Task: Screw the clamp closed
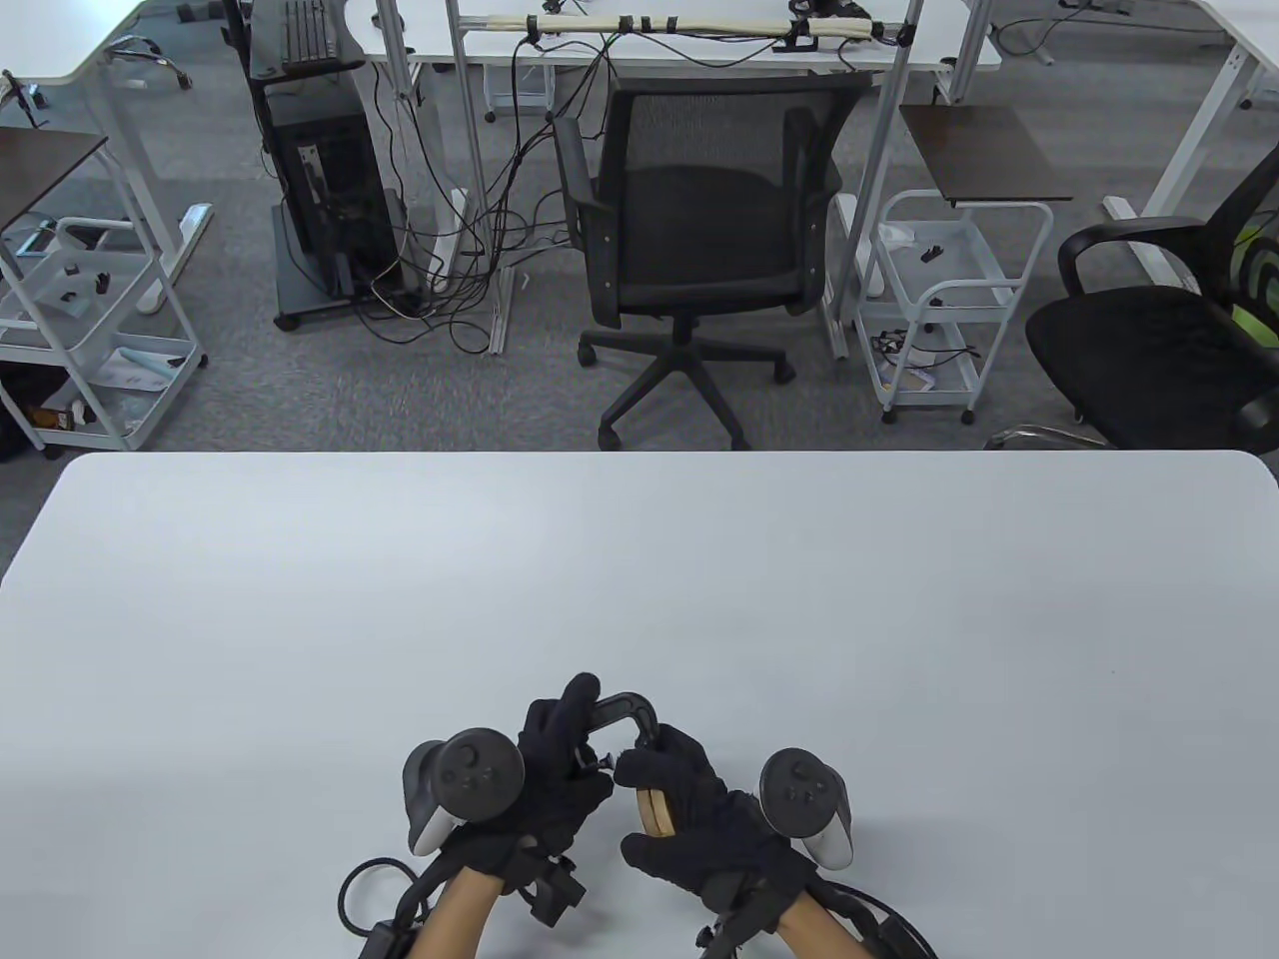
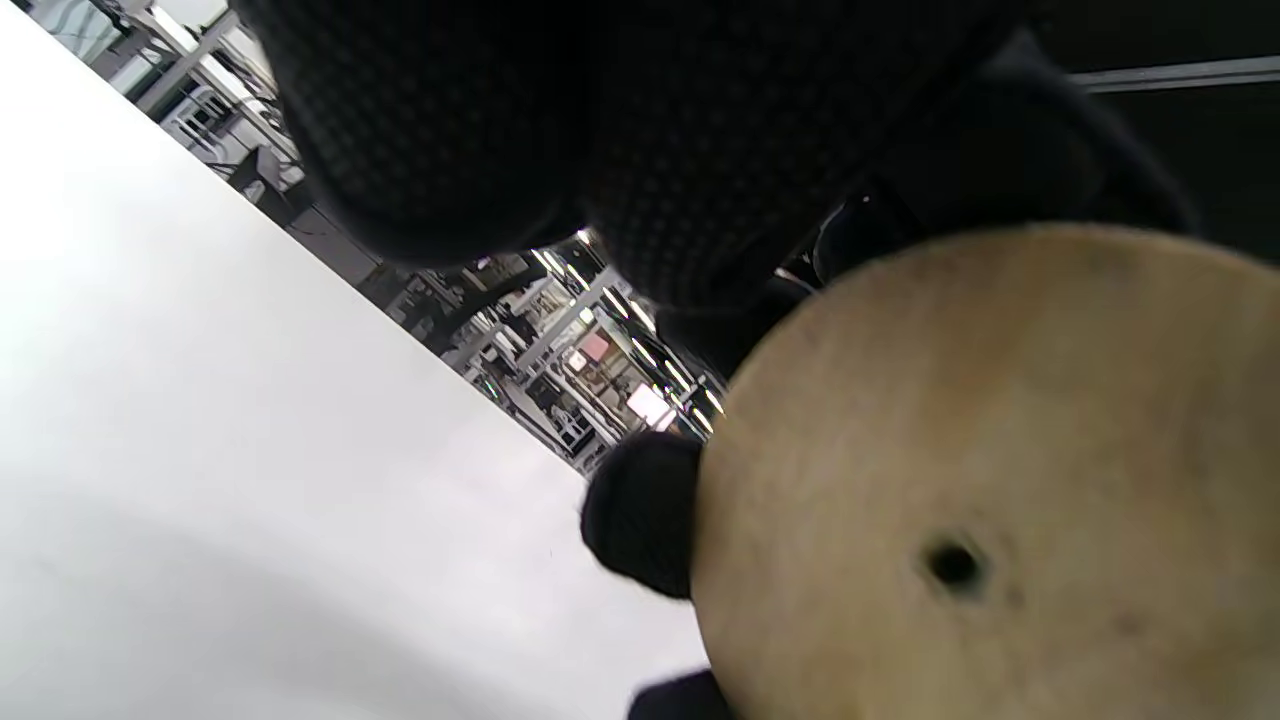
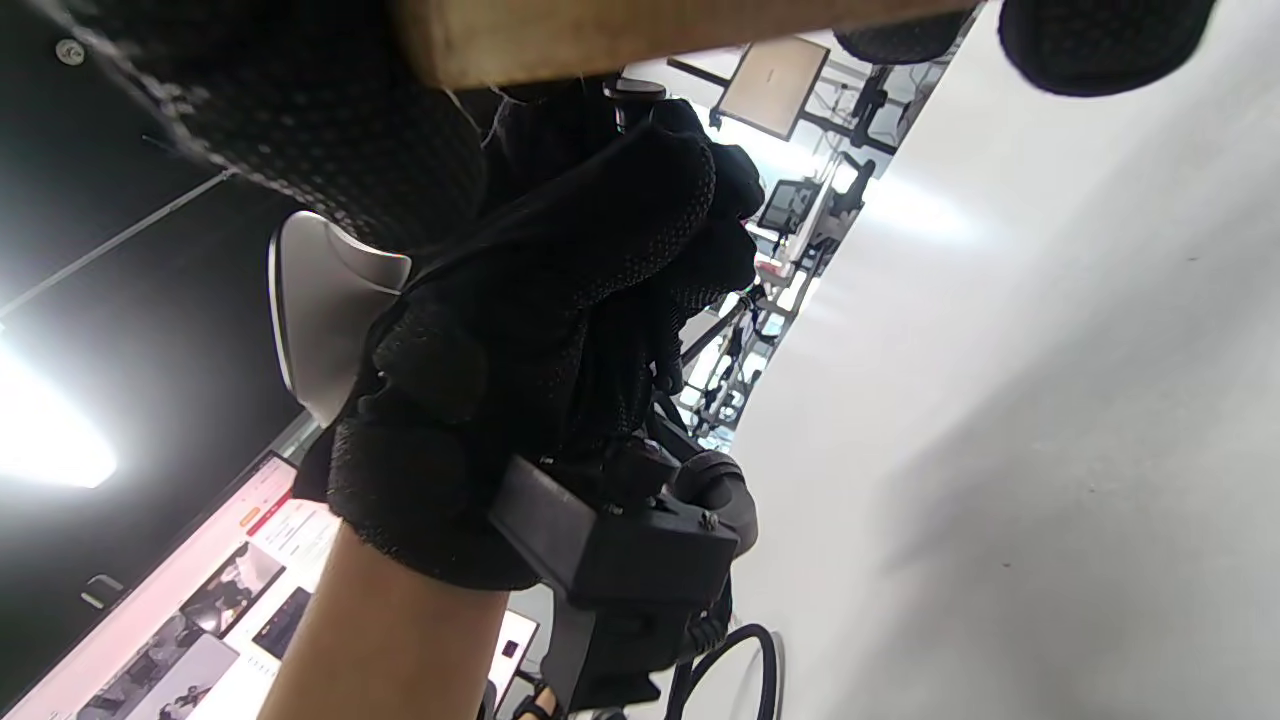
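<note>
A black metal clamp (image 1: 628, 710) with a wooden handle (image 1: 656, 811) is held above the white table (image 1: 639, 579) near its front edge. My left hand (image 1: 556, 769) grips the clamp's black frame, one finger raised along it. My right hand (image 1: 689, 809) wraps around the wooden handle. In the left wrist view the handle's round end (image 2: 990, 480) fills the right side, with gloved fingers (image 2: 640, 515) beside it. In the right wrist view the handle (image 3: 640, 30) crosses the top and the left hand (image 3: 560, 330) shows below it. The screw is mostly hidden between the hands.
A black office chair (image 1: 699, 250) stands beyond the table's far edge, with white carts (image 1: 939, 300) and another chair (image 1: 1159, 340) at the right. Glove cables (image 1: 370, 899) lie at the table's front edge.
</note>
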### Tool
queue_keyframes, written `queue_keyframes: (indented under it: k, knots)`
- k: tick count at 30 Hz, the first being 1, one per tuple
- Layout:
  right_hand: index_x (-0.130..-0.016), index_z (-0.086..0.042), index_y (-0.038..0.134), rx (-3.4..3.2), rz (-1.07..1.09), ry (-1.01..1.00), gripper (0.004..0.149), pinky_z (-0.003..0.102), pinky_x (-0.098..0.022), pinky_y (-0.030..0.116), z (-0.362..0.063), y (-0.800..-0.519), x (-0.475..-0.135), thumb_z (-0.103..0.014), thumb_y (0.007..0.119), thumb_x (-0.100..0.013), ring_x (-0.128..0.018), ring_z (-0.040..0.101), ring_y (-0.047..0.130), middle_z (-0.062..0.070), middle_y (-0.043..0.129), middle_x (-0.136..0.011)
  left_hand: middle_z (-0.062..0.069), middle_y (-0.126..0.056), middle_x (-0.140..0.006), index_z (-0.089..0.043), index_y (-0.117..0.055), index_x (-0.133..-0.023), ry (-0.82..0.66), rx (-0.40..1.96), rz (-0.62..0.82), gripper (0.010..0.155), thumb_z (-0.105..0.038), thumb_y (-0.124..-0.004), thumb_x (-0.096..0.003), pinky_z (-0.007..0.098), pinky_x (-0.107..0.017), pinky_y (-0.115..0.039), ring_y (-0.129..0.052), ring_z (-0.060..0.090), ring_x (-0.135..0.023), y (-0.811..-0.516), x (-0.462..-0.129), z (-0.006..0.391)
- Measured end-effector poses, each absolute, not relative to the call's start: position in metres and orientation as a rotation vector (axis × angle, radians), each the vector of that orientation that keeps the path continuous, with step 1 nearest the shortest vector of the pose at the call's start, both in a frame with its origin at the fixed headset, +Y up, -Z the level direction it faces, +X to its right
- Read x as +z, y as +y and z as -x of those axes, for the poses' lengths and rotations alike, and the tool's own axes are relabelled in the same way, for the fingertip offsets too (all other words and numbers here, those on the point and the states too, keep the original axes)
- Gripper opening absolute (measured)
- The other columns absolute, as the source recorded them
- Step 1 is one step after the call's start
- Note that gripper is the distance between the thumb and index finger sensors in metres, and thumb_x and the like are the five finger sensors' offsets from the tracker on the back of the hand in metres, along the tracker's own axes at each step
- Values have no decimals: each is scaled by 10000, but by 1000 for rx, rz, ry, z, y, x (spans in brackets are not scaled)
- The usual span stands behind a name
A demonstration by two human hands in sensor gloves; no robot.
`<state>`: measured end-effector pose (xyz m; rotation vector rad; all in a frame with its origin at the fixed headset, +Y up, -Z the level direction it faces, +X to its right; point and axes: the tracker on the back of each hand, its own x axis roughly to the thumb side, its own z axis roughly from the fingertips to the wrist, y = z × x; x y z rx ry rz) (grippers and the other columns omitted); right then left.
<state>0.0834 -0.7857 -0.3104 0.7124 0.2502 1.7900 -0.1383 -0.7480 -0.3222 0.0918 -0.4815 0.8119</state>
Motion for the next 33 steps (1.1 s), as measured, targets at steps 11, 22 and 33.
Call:
queue_keyframes:
  k: [11, 22, 33]
  knots:
    - [-1063, -250, 576, 1700, -611, 254, 764, 702, -480, 662, -99, -790, -318, -502, 938, -439, -891, 572, 529, 38, 428, -1136, 192, -616, -972, -144, -295, -1099, -629, 742, 53, 932, -159, -973, -460, 200, -436, -973, -940, 236, -675, -759, -318, 107]
    - [-1037, -208, 620, 1569, -517, 363, 731, 725, -481, 643, -96, -796, -321, -477, 951, -443, -908, 555, 525, -45, 513, -1110, 179, -574, -1042, -138, -265, -1104, -638, 711, 92, 955, -216, -963, -457, 274, -455, -947, -907, 274, -727, -759, -317, 109]
    - [-1040, -181, 600, 1468, -284, 267, 738, 727, -472, 640, -121, -803, -331, -477, 940, -456, -902, 560, 510, -34, 494, -1108, 259, -541, -1073, -104, -396, -1110, -344, 867, -116, 871, -559, -799, -487, 511, -503, -800, -765, 463, -820, -757, -323, 163]
